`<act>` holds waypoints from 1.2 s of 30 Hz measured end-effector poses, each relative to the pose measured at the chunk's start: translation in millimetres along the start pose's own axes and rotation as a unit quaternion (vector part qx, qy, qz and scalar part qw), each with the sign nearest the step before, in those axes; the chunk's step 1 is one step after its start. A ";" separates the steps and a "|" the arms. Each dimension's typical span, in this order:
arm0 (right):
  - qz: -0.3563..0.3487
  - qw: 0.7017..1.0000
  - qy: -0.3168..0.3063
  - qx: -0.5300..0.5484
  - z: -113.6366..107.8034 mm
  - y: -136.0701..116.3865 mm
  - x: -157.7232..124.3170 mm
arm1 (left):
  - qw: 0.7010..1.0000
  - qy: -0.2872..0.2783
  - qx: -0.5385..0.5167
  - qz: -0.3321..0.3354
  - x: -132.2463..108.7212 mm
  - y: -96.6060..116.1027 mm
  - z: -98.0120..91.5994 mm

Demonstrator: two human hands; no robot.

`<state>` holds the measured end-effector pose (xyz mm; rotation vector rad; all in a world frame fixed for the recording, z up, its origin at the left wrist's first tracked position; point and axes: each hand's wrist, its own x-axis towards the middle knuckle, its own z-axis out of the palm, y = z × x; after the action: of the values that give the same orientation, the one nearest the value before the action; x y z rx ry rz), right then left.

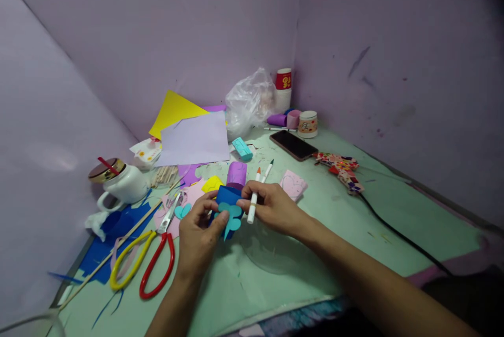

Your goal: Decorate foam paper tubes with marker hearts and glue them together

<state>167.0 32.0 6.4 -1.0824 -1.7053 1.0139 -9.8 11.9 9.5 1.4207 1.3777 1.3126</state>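
Note:
Both hands meet over the middle of the green table [323, 221]. My left hand [199, 237] pinches a dark blue paper roll [227, 196] with a teal paper flower [232, 217] on its front, thumb pressed on the flower. My right hand [271, 206] grips the roll's other side and also holds a white marker [254, 200] with an orange tip between its fingers. A second marker with a green tip [268, 170] lies just behind. A purple paper roll [237, 174] stands right behind the blue one.
Scissors [145, 258] with red and yellow handles lie at the left, beside a wooden stick [118, 245] and a white teapot [120, 182]. Yellow and lilac sheets [192, 137], a plastic bag [248, 101], cups [307, 123], a phone [293, 144] and a patterned glue gun [342, 169] with a black cord lie behind.

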 end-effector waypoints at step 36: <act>0.058 0.983 0.031 0.173 15.3 -3.7 -2.5 | 0.991 -0.011 -0.099 -0.091 -9.2 1.2 14.4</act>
<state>152.4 25.7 4.5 -0.9796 -1.3640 1.2825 5.4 4.7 6.3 1.1454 1.2901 1.2717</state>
